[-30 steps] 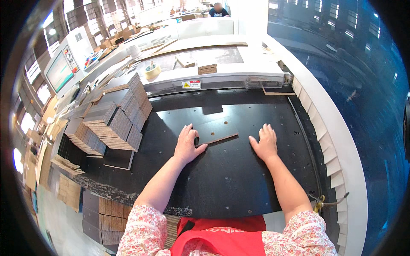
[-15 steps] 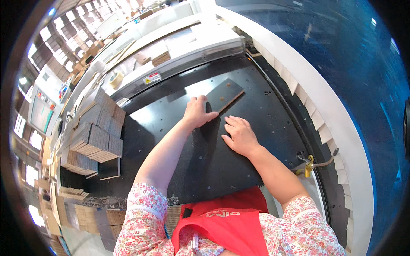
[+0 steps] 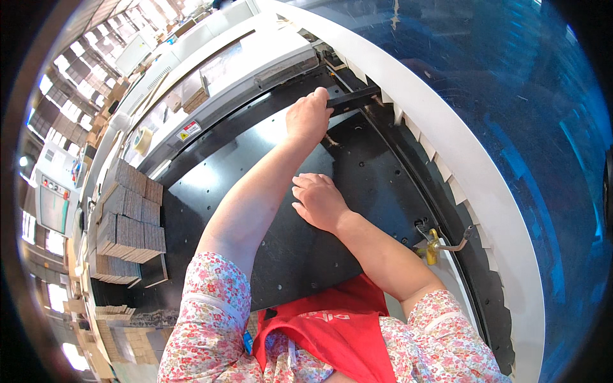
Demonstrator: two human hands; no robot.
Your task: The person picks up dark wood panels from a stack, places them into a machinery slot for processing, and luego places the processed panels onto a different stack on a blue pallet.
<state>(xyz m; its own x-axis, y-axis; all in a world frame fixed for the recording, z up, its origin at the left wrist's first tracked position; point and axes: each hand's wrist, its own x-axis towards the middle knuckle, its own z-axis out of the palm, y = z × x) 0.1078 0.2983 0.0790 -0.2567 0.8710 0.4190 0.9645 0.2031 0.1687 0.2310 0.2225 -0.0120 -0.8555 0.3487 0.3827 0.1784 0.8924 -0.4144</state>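
Observation:
My left hand reaches to the far side of the black table. Its fingers are closed round the near end of a thin dark board, seen nearly edge-on and pointing right towards the white curved rim. Part of the board is hidden behind the fingers. Closer to me, my right hand hovers low over the black perforated tabletop, fingers loosely bent, thumb apart, nothing in it.
Stacks of grey-brown boards stand at the table's left edge. Beyond the table is a white machine ledge with a tape roll on it. A brass valve sits at the right, beside a white curved rim and blue cover.
My left hand has moved farther away, lifting the board off the tabletop and tilting it up on edge. My right hand stays near the middle. The view has shifted slightly right.

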